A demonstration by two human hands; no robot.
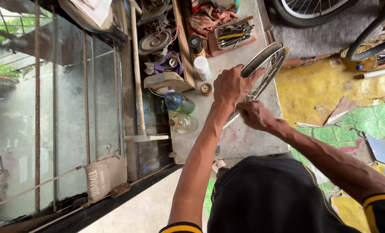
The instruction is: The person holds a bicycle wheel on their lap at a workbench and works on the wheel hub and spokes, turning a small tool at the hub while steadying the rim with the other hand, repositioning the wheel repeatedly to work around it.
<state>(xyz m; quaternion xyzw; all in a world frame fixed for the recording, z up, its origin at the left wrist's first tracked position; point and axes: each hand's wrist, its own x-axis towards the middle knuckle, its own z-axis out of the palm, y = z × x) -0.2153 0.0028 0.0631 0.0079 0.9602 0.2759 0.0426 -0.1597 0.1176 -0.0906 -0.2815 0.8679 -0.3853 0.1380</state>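
A silver spoked bicycle wheel rim stands on edge over a concrete slab. My left hand grips the rim at its near upper part. My right hand is closed on the rim's lower near end, by the spokes. Both forearms reach out from my black shirt with yellow cuffs.
On the slab stand a black spray can, a white bottle, a small round tin and a tray of hand tools. A clear glass bottle and a green one lie left. A bicycle tyre is at top right; barred glass fills the left.
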